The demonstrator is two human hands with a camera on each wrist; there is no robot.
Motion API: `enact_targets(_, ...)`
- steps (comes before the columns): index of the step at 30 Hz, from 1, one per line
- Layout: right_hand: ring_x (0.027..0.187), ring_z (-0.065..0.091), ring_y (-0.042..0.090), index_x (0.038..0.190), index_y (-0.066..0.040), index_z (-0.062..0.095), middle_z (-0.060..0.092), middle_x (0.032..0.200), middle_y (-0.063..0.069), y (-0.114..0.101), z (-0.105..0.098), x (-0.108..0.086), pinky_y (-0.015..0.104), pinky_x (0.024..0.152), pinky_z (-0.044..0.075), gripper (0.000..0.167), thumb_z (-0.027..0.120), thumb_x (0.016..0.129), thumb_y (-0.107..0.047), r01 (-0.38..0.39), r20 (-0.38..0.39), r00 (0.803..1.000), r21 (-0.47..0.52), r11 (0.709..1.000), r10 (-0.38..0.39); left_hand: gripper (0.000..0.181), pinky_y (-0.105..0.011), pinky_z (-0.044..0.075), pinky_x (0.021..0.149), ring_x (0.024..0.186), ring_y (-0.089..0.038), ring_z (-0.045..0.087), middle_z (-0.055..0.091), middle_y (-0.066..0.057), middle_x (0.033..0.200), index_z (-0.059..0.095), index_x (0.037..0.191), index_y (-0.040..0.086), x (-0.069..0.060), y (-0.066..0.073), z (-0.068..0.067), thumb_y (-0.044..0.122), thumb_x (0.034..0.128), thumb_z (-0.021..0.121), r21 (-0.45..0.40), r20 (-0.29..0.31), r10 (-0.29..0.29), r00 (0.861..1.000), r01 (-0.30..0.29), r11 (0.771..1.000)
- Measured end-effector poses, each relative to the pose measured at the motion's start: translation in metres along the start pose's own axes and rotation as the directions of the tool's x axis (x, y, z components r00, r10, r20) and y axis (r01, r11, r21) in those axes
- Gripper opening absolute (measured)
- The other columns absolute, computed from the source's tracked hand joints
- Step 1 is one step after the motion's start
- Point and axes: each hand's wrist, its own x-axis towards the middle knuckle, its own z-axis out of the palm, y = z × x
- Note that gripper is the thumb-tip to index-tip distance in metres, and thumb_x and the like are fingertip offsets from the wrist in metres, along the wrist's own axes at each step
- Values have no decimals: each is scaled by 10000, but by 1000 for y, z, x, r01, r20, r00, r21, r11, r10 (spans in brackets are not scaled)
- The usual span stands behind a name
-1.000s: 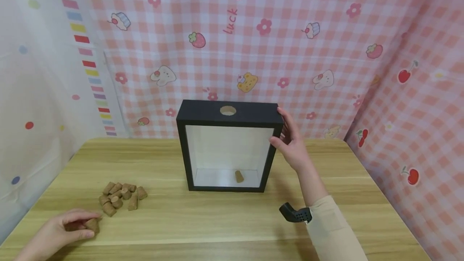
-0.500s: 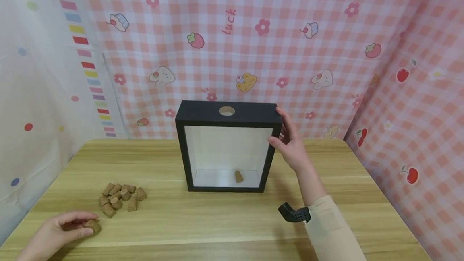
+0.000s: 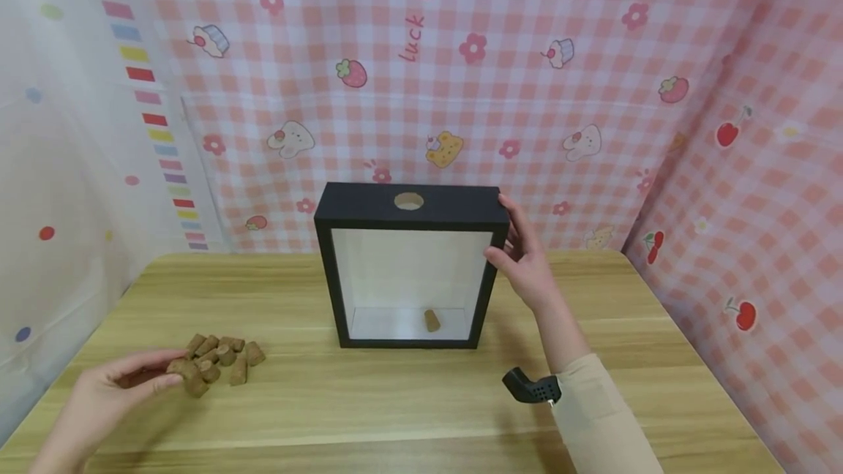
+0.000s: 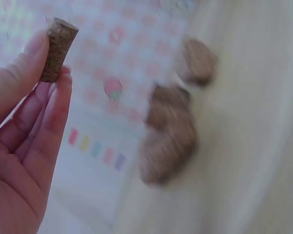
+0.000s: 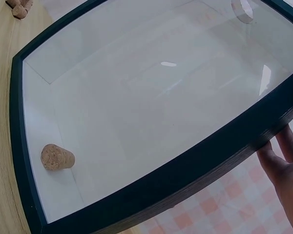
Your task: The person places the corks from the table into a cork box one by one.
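Note:
A tapered cork stopper (image 4: 58, 48) is pinched between the thumb and fingertips of my left hand (image 3: 108, 395), lifted above the table. Beyond it lies a loose pile of several corks (image 3: 226, 355), partly covered by the held one and blurred in the left wrist view. A black-framed box (image 3: 362, 205) with a clear front stands upright mid-table. Its top has a round hole (image 3: 409, 201). Inside, one cork (image 5: 57, 157) rests on the white floor. My right hand (image 3: 532, 273) grips the box's upper right edge, thumb on the front frame, fingers on the side and partly hidden behind.
The wood-grain table (image 3: 296, 415) carries everything. A pink checked cloth (image 3: 514, 93) hangs behind and to the right, a white dotted one at the left. A black device (image 3: 532, 388) is strapped at my right wrist over a beige sleeve (image 3: 599, 408).
My left hand has risen from the table with the cork and moved slightly right, in front of the pile. The right hand keeps its hold; the box and the cork inside stay put.

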Motion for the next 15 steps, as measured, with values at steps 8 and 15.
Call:
enact_targets(8,1174,514,181,1515,-313,407,496,1425,5,0,1,0,241,891,482,730,653,925,40,-19,-2,1000,-6,1000,19,386,-174,536,707,878,-13,665,713,139,1027,681,1256,45,21,48,7,185,903,751,-53,37,44,998,-42,998)
enact_targets(15,1147,517,173,1520,-302,403,504,1421,-10,0,1,0,236,873,477,705,685,932,-35,-5,-5,1000,-3,1000,5,350,-189,555,711,872,-52,684,718,97,1031,690,1228,20,42,91,17,104,894,751,-94,22,208,978,-205,974)
